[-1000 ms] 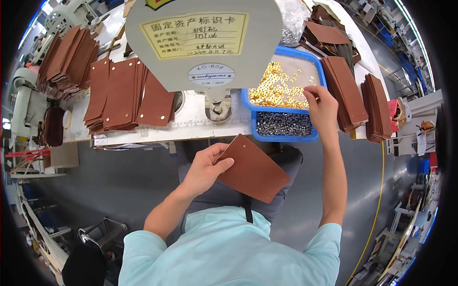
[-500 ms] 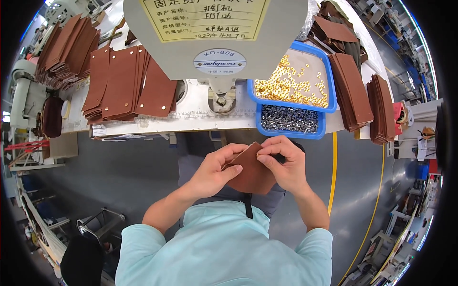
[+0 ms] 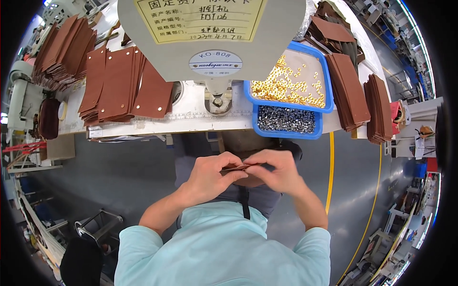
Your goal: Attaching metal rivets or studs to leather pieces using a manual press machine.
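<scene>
Grey workshop floor spreads beneath a white workbench (image 3: 191, 114) whose front edge carries a ruler strip, with a grey press machine (image 3: 210, 33) rising over its middle. Below the bench edge, above the person's lap, a thin brown leather piece (image 3: 237, 168) is seen almost edge-on, pinched between both hands. The left hand (image 3: 210, 176) grips its left part, thumb on top and fingers curled under; the right hand (image 3: 276, 171) closes on its right end with fingertips pressed together, so both hands are narrowly closed on the piece and nearly touch each other. Just above the hands, on the bench, stand two blue trays: the nearer small tray (image 3: 286, 120) holds dark silvery metal bits, the larger tray (image 3: 291, 81) behind it holds gold-coloured ones. Left of the machine lies a fanned stack of brown leather panels (image 3: 119, 86), with more stacks (image 3: 62, 52) farther left. Right of the trays sit further brown stacks (image 3: 350, 90). A yellow line (image 3: 329, 171) runs down the floor at right.
</scene>
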{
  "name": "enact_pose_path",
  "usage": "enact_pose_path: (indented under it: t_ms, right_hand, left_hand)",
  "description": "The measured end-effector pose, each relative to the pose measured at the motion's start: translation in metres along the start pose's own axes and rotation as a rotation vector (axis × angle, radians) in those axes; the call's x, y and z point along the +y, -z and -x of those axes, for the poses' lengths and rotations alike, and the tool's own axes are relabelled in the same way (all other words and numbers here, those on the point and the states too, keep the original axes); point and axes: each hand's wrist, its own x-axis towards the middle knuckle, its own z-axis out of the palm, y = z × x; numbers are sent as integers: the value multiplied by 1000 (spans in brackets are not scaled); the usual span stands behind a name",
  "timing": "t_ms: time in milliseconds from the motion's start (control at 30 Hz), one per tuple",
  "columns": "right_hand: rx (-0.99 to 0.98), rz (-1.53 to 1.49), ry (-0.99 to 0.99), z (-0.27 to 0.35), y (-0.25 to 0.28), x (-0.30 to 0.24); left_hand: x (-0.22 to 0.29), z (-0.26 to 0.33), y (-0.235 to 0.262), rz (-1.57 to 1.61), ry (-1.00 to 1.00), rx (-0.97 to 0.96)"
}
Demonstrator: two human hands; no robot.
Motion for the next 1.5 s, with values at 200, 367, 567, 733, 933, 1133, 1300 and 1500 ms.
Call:
enact_pose_path:
  t_ms: [200,367,567,733,933,1133,1300,1500]
  right_hand:
    - [214,587,-140,-32,45,53]
    - [159,649,-105,-40,44,70]
    - [169,733,-147,-41,42,68]
    - [245,820,-36,-38,40,63]
    - [227,19,-406,-14,23,10]
    - [-100,-640,-422,3,3,-23]
    - [-143,-587,-375,8,2,-14]
    - [-121,-564,-382,7,-2,-20]
  left_hand:
    - [-15,0,-10,-279,-478,84]
    - [-8,0,-5,-243,-444,87]
    - [0,-2,10,300,243,25]
    - [-8,3,5,113,-59,13]
    - [-19,0,6,-195,-604,142]
    - [-15,-2,6,-287,-787,155]
    - [-11,-1,5,-285,-864,193]
    - [-14,-2,7,-262,-825,204]
